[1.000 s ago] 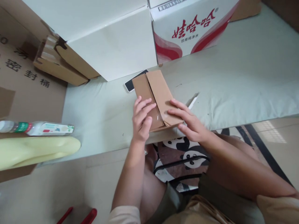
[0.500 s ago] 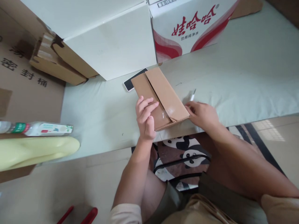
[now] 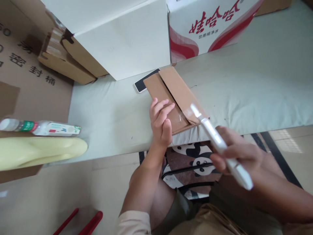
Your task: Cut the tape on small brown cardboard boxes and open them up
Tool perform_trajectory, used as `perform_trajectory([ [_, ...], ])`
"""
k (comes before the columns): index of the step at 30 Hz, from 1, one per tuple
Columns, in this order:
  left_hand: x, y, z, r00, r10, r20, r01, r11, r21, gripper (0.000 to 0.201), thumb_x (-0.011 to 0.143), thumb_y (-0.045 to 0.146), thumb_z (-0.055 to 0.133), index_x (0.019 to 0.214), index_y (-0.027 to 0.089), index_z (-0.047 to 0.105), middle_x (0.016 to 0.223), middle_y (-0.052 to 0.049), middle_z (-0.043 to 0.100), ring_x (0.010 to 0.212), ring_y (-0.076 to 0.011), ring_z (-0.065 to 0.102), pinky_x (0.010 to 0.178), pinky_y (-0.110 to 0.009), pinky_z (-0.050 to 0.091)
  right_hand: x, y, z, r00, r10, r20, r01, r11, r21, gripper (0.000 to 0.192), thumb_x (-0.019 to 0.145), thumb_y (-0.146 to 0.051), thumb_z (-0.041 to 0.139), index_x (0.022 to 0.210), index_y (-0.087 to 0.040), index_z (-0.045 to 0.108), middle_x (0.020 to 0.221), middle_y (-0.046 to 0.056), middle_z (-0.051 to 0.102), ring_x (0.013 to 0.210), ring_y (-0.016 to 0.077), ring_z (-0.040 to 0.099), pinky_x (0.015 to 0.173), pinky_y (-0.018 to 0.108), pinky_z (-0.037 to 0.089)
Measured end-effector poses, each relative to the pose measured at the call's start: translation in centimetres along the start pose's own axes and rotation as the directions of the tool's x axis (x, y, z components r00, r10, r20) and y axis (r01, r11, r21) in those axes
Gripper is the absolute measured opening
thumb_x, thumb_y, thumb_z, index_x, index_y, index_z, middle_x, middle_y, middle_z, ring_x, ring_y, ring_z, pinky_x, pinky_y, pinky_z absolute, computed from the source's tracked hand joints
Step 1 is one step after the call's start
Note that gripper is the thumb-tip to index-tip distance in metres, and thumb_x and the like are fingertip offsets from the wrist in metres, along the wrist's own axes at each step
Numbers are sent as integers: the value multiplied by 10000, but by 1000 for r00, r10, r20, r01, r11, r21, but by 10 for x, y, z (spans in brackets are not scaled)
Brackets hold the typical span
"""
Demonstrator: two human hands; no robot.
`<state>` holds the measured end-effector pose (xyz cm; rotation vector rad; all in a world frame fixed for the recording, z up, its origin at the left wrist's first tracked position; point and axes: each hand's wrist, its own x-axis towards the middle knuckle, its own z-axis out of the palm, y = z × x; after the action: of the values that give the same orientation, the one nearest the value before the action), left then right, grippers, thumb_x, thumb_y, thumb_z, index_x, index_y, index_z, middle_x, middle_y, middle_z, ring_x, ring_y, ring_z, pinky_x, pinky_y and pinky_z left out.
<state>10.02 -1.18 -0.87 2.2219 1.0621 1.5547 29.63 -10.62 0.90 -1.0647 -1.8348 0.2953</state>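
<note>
A small brown cardboard box [image 3: 187, 93] rests on the cloth-covered surface, its two top flaps meeting at a dark gap. Clear tape shines near its front end. My left hand [image 3: 161, 120] holds the box at its left side, fingers bent over the left flap. In my right hand [image 3: 238, 150] is a white utility knife [image 3: 215, 135], gripped along its handle and somewhat blurred. Its blade end points up and left, in front of the box's right front corner in this view; whether it touches the cardboard I cannot tell.
Behind the box lies a dark phone-like slab [image 3: 145, 81]. A white carton [image 3: 127, 45] and a red-printed carton [image 3: 207, 32] stand at the back. On the left are a plastic bottle [image 3: 58, 128] and a pale yellow object [image 3: 44, 151]. A panda-patterned seat [image 3: 193, 163] shows below.
My right hand has drawn back from the box's right front corner toward me, and the knife now shows at full length. The left hand keeps its hold. The view has shifted slightly.
</note>
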Motion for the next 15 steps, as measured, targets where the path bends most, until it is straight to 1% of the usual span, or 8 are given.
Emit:
perform_trajectory([
  [2,-1,0,-1,1000,-12,10,12,1000,4,459,1053,370,279,1248,212,664,1327,-79,648,1383,-246,506,1272,-509,286,4,-12,7,989,-144,-41,146,988,49,163,962,-314,580,838,-259,488,613,-33,455,558,140,446,547,301,385],
  [3,-1,0,-2,1000,-19,14,18,1000,11,468,1054,376,270,1254,216,662,1336,-78,642,1390,-247,499,1274,-509,281,7,-16,11,982,-180,-54,183,982,46,111,977,-278,561,879,-247,518,624,-30,460,560,135,436,541,292,373],
  [4,-2,0,-2,1000,-23,19,23,1000,18,472,1054,378,265,1259,220,660,1342,-77,638,1398,-249,492,1276,-507,278,9,-18,14,981,-189,-50,191,981,26,74,996,-268,533,935,-230,549,635,-24,466,561,132,429,536,285,362],
  [6,-2,0,-3,999,-30,27,29,999,21,472,1051,371,264,1265,220,657,1349,-78,632,1411,-251,478,1278,-502,273,13,-19,19,984,-176,-33,176,984,-16,153,1029,-307,478,989,-203,582,640,-20,463,557,127,417,531,274,351],
  [8,-2,0,-2,999,-29,25,29,1000,11,464,1047,361,275,1263,214,659,1340,-81,634,1416,-253,470,1278,-500,271,12,-18,23,987,-162,-12,162,986,-33,203,1039,-339,459,947,-204,580,630,-24,442,558,124,401,533,266,339],
  [10,-2,0,-2,999,-23,22,23,1000,2,457,1043,355,287,1255,209,665,1326,-83,638,1409,-253,475,1277,-501,274,10,-17,24,987,-160,-19,159,986,-49,220,1040,-346,455,900,-212,559,614,-30,416,560,127,377,536,267,323],
  [15,-1,0,-2,999,-30,26,29,999,30,471,1042,371,272,1237,217,672,1313,-81,648,1390,-263,497,1272,-528,278,7,-21,25,989,-148,-13,146,984,-100,256,1046,-359,442,871,-213,558,601,-29,444,551,128,362,539,271,309],
])
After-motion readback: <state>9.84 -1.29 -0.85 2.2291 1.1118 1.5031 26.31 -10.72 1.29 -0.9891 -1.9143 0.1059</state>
